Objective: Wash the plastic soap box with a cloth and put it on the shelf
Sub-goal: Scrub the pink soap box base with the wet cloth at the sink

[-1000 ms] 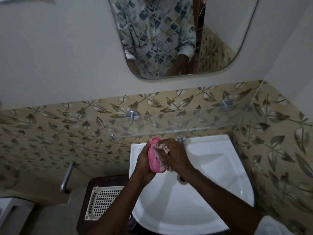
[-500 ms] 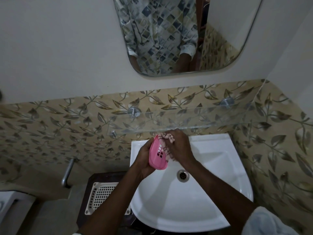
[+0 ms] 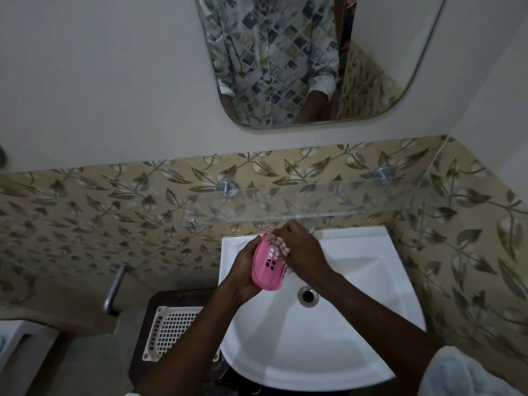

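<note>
One soap box [image 3: 268, 262]: pink plastic with slots in its base, held on edge over the far left part of the sink, not yet on the shelf.
Left hand [image 3: 243, 270]: fingers and thumb wrapped round the box's left side, clamped on it.
Right hand [image 3: 303, 252]: fingers curled together round a small pale checked cloth [image 3: 278, 244], pressing it into the box.
Change: a second ago the cloth covered the middle of the box and hid the slots. Now the box has tipped so the slots face the camera, and the cloth has moved to the far end (the end nearest the wall).
Meaning: washing looks to be underway, working round the inside; shelving is still to come.
Sink [image 3: 357, 324]: white, set into a corner, with its drain [image 3: 308, 295] just near and right of the box. Running water cannot be made out.
Shelf [image 3: 328, 201]: clear glass on round metal mounts, just beyond the hands.
Room: leaf-patterned tiles [image 3: 85, 210] behind the sink, with a mirror [image 3: 285, 52] above showing a patterned shirt. Left of the sink is a white slotted basket [image 3: 171, 330] on a dark stand, and farther left a metal bar [image 3: 114, 290].
</note>
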`<state>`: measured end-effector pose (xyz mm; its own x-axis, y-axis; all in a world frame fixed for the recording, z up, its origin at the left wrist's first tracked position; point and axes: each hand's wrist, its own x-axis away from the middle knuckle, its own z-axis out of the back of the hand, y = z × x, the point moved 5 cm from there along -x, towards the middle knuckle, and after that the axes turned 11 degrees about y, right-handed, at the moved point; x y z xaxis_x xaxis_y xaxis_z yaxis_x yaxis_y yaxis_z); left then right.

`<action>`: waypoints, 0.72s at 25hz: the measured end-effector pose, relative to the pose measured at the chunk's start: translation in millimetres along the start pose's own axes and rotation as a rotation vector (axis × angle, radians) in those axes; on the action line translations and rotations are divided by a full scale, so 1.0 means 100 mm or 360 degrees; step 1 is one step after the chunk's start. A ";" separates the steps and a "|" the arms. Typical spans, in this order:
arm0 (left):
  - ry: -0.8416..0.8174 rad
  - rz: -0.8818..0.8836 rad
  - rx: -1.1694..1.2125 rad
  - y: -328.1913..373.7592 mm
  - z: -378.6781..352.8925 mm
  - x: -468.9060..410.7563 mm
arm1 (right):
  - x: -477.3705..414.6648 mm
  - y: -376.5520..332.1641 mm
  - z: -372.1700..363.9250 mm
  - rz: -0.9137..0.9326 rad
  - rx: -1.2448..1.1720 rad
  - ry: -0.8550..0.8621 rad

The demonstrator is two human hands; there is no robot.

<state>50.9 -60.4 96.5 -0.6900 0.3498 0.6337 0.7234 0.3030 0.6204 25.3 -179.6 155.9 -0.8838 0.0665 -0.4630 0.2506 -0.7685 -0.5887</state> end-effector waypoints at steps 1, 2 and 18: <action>0.0011 -0.0003 0.0000 0.01 0.00 0.00 | 0.02 0.00 -0.01 0.0068 0.0004 -0.0028; 0.0014 -0.0010 -0.0010 0.02 0.00 -0.01 | 0.02 0.02 0.00 0.0055 -0.0013 -0.0015; 0.0113 -0.0080 0.0135 0.03 0.09 -0.02 | -0.04 -0.02 -0.05 0.0045 -0.0085 -0.0030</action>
<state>54.5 -52.5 92.8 -0.7233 0.2693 0.6358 0.6852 0.3934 0.6129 30.5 -174.9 156.1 -0.8833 0.0330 -0.4677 0.2958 -0.7346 -0.6106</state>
